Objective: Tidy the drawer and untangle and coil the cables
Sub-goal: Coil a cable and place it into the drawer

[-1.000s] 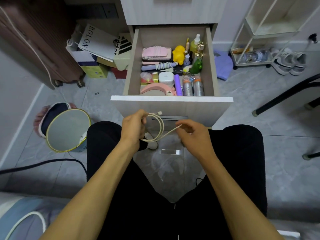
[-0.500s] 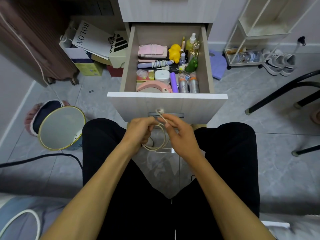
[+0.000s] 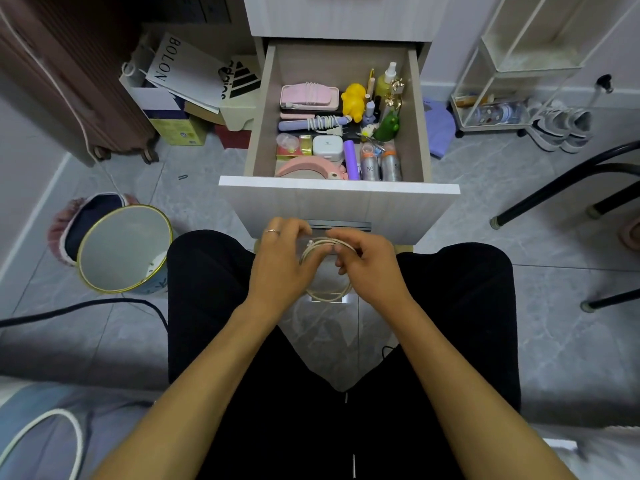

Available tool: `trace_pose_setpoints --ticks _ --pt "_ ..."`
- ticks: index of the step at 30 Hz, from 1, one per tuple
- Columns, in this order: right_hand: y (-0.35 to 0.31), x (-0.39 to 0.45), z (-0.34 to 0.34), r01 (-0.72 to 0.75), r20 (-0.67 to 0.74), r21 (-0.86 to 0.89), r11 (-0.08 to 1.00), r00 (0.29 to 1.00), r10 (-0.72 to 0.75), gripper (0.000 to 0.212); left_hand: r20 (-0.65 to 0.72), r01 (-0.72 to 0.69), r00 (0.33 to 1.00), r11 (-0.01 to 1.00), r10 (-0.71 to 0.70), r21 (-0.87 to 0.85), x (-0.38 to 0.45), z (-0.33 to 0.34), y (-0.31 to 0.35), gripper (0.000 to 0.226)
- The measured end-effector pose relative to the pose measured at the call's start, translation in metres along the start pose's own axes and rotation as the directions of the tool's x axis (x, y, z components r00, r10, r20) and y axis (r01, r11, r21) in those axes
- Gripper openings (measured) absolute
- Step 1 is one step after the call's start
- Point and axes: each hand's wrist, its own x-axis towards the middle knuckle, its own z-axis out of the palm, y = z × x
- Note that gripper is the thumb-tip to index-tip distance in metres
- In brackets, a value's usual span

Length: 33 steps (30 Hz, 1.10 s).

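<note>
- The left hand (image 3: 280,268) and the right hand (image 3: 372,268) meet in front of the knees, just below the front panel of the open drawer (image 3: 339,202).
- Between them is a pale cable (image 3: 325,292), wound into a round coil of several turns; its lower arc hangs free beneath the hands.
- Left grip: fingers and thumb curled round the coil's left side, grasping it (a thin ring shows on one finger).
- Right grip: fingers curled in, pinching the coil's upper right side; a small white connector end sits at the top of the coil, between the two hands.
- Inside the drawer, things lie packed toward the right and front: a pink case (image 3: 309,97), a yellow duck toy (image 3: 354,100), a lilac device wrapped in white cord (image 3: 311,123), a small white box (image 3: 327,147), two silver bottles (image 3: 381,166).
- On the floor to the left stands a round gold-rimmed bin (image 3: 121,249).
</note>
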Motion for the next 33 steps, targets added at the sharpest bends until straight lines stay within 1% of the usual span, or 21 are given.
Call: trace_pose_setpoints --ticks 1,2,3,4,5,6,8,9,10,12,13,14,16,18,20,22,24,27,30,33 --pt "-0.001 0.0 -0.002 -0.011 0.021 0.018 1.0 1.0 0.011 0.026 0.045 -0.061 0.997 0.996 0.059 0.061 0.003 0.0 -0.004 0.04" --pt "-0.002 0.001 -0.004 -0.022 0.044 0.035 0.999 0.999 0.021 0.026 0.12 -0.12 0.987 0.99 0.111 0.069 0.007 0.0 -0.008 0.044" --pt "-0.004 0.003 -0.007 -0.027 0.068 0.049 0.998 0.997 0.024 0.025 0.204 -0.153 0.968 0.988 0.145 0.025 0.012 -0.002 -0.008 0.039" --pt "-0.006 0.004 -0.009 -0.028 0.09 0.06 0.998 0.996 0.022 0.024 0.287 -0.135 0.947 0.989 0.147 -0.062 0.014 -0.006 -0.005 0.029" --pt "-0.007 0.006 -0.012 -0.027 0.104 0.072 0.997 0.994 0.019 0.022 0.352 -0.062 0.929 0.987 0.111 -0.15 0.015 -0.009 -0.002 0.022" --pt "-0.009 0.006 -0.014 -0.033 0.109 0.088 0.996 0.994 0.024 0.02 0.381 0.024 0.922 0.975 0.063 -0.221 0.015 -0.01 0.001 0.022" --pt "-0.011 0.008 -0.017 -0.07 0.105 0.146 0.987 0.993 0.055 0.016 0.394 0.19 0.918 0.915 -0.036 -0.357 0.016 -0.011 0.004 0.027" --pt "-0.011 0.009 -0.018 -0.09 0.101 0.183 0.979 0.992 0.072 0.014 0.405 0.286 0.91 0.845 -0.091 -0.451 0.015 -0.01 0.007 0.03" --pt "-0.011 0.009 -0.019 -0.104 0.098 0.217 0.971 0.992 0.084 0.013 0.428 0.387 0.892 0.738 -0.147 -0.553 0.015 -0.008 0.011 0.033" --pt "-0.01 0.01 -0.018 -0.139 0.098 0.304 0.942 0.989 0.115 0.014 0.505 0.555 0.831 0.419 -0.234 -0.718 0.013 -0.005 0.019 0.037" --pt "-0.009 0.011 -0.017 -0.174 0.093 0.376 0.91 0.984 0.15 0.015 0.545 0.6 0.799 0.268 -0.254 -0.754 0.014 -0.003 0.022 0.036" --pt "-0.009 0.012 -0.016 -0.221 0.091 0.458 0.861 0.975 0.202 0.017 0.576 0.622 0.774 0.15 -0.264 -0.768 0.015 -0.001 0.024 0.035" --pt "-0.006 0.011 -0.014 -0.306 0.104 0.558 0.771 0.948 0.301 0.021 0.605 0.621 0.746 -0.035 -0.279 -0.783 0.017 -0.001 0.023 0.036" --pt "-0.002 0.006 -0.012 -0.389 0.169 0.521 0.759 0.919 0.355 0.026 0.594 0.577 0.735 -0.158 -0.327 -0.801 0.023 -0.002 0.02 0.039" --pt "0.002 0.0 -0.011 -0.459 0.295 0.404 0.792 0.884 0.362 0.029 0.554 0.51 0.738 -0.22 -0.385 -0.832 0.027 -0.003 0.018 0.041" --pt "0.003 -0.005 -0.009 -0.48 0.418 0.287 0.829 0.841 0.342 0.025 0.521 0.454 0.742 -0.256 -0.421 -0.853 0.029 -0.003 0.017 0.041" --pt "0.001 -0.007 -0.008 -0.468 0.475 0.256 0.846 0.823 0.311 0.019 0.512 0.436 0.741 -0.269 -0.433 -0.859 0.03 -0.001 0.016 0.04" --pt "-0.002 -0.007 -0.009 -0.425 0.453 0.253 0.869 0.846 0.282 0.009 0.52 0.447 0.734 -0.266 -0.437 -0.854 0.03 0.001 0.015 0.041" --pt "0.0 -0.007 -0.014 -0.41 0.43 0.223 0.884 0.856 0.289 0.01 0.527 0.453 0.721 -0.269 -0.45 -0.85 0.035 -0.003 0.013 0.04" --pt "0.004 -0.009 -0.022 -0.421 0.38 0.244 0.874 0.87 0.313 0.01 0.524 0.44 0.719 -0.283 -0.457 -0.852 0.042 -0.005 0.009 0.04"
